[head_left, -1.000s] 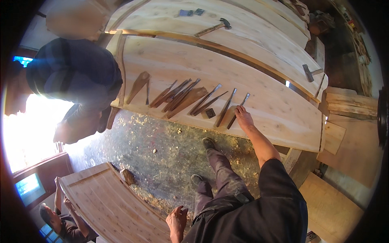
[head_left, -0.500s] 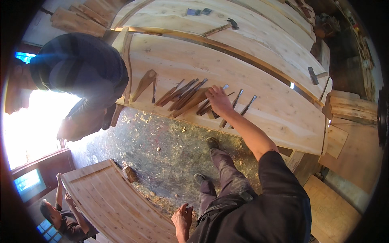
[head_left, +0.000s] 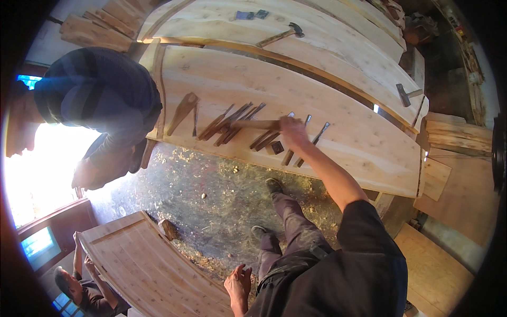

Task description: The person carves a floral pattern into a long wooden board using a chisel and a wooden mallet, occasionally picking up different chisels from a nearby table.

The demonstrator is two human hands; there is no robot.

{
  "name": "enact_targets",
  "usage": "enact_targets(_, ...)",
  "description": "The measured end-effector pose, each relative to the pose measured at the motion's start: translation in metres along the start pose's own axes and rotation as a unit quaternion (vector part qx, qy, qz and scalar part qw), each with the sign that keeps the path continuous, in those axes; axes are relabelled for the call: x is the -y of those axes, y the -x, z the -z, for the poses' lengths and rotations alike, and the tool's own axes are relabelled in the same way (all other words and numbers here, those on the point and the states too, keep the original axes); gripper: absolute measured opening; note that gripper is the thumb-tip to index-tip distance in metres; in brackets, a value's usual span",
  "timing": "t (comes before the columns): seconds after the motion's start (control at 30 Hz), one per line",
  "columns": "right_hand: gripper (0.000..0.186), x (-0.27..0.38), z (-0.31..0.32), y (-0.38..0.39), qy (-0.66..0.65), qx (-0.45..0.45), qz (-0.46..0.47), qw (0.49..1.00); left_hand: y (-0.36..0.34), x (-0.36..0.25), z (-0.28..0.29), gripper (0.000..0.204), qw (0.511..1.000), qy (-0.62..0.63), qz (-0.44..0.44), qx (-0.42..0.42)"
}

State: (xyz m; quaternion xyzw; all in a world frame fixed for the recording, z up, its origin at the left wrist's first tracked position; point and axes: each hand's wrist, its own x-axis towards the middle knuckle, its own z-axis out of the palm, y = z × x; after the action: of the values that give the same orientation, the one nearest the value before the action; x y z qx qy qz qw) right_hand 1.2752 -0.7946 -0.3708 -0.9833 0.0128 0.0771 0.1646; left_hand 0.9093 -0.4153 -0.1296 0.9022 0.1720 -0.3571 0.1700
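Note:
My right hand (head_left: 291, 132) reaches out over a long pale wooden plank (head_left: 359, 132) and is closed on the wooden handle of a chisel (head_left: 256, 124) that points left. The chisel lies among a row of several wooden-handled chisels (head_left: 227, 124) spread on the plank. Two more tools (head_left: 303, 148) lie just right of my hand. My left hand (head_left: 238, 282) hangs low beside my hip, fingers apart and holding nothing. My dark trousers and shoes (head_left: 272, 186) show below on the floor.
Another person in a striped top (head_left: 100, 100) bends over the plank's left end. A second person (head_left: 79, 280) holds a slatted panel (head_left: 142, 264) at lower left. Hammers (head_left: 280, 36) (head_left: 405, 95) lie on the farther planks. Wood shavings cover the floor (head_left: 211, 195).
My right hand has moved left along the row of tools and closed on a chisel handle. The striped-top person has leaned further in.

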Motion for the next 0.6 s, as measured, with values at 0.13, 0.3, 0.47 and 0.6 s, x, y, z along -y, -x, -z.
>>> enact_targets(0.13, 0.024, -0.075, 0.027, 0.074, -0.092, -0.083, -0.222, 0.967, -0.004, -0.006, 0.0, 0.034, 1.0, 0.005, -0.012, 0.003)
enact_targets(0.3, 0.045, -0.197, -0.031, 0.166, -0.087, -0.068, -0.455, 0.884, -0.015, -0.003, 0.004, 0.033, 1.0, 0.002, -0.009, 0.019)
enact_targets(0.47, 0.046, -0.224, -0.041, 0.177, -0.102, -0.046, -0.513, 0.851, -0.012, 0.002, 0.003, 0.035, 1.0, -0.003, -0.017, 0.009)
enact_targets(0.6, 0.032, -0.147, -0.006, 0.124, 0.065, -0.261, -0.233, 0.934, -0.013, -0.004, 0.006, 0.034, 1.0, -0.004, -0.009, 0.009)
